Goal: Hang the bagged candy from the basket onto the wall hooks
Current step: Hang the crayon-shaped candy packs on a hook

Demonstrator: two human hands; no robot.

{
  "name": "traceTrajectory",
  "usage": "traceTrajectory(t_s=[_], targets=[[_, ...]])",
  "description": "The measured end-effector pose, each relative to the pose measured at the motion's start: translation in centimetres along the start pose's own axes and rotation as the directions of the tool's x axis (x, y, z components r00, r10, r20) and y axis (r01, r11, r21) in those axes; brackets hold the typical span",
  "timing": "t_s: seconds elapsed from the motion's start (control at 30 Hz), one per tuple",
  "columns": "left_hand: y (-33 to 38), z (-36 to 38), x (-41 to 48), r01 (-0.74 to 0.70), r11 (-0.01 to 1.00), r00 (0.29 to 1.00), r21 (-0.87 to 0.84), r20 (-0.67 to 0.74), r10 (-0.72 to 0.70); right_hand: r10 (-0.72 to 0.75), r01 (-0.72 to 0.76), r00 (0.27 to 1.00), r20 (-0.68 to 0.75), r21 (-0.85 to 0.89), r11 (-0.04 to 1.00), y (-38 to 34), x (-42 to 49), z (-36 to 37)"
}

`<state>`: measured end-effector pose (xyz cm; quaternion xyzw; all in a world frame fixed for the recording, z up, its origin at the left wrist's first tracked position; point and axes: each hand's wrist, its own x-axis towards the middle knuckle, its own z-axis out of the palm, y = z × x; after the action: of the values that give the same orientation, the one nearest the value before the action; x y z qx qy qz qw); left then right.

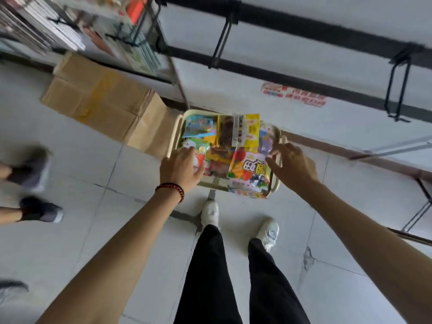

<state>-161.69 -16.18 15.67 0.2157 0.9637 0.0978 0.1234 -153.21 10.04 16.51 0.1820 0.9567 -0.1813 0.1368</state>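
A cream plastic basket (pixel 175 134) stands on the tiled floor against the white wall, filled with several colourful candy bags. A yellow bag (pixel 250 129) lies on top at the back, a white bag with fruit pictures (pixel 251 170) at the front right. My left hand (pixel 181 168), fingers spread and relaxed, hovers over the basket's left front corner above a green-and-white bag (pixel 201 148). My right hand (pixel 292 167) reaches over the basket's right rim, fingers loosely extended toward the bags; whether it touches one is unclear. Black double-prong wall hooks (pixel 221 43) (pixel 397 90) stick out from black rails.
A cardboard box (pixel 105 101) sits left of the basket under a wire rack of goods (pixel 112 31). Another person's shoes (pixel 35 171) stand at the left edge. My own white shoes (pixel 210 212) are just short of the basket. More hooks (pixel 418 216) project at the right.
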Motion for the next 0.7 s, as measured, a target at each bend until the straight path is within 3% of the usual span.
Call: traceTrajectory(t_s=[0.17, 0.43, 0.7], targets=[[0.4, 6.9, 0.4, -0.031, 0.998, 0.988, 0.049, 0.152, 0.023, -0.015, 0.017, 0.989, 0.146, -0.013, 1.000, 3.6, -0.9, 6.8], [0.8, 14.6, -0.1, -0.025, 1.000, 0.972, 0.015, 0.234, 0.021, -0.018, 0.031, 0.946, 0.324, -0.036, 0.999, 6.4, -3.3, 14.0], [1.8, 15.9, 2.4, -0.022, 1.000, 0.983, -0.020, 0.183, 0.025, -0.060, 0.055, 0.971, 0.229, 0.027, 0.998, 5.8, -1.4, 15.8]])
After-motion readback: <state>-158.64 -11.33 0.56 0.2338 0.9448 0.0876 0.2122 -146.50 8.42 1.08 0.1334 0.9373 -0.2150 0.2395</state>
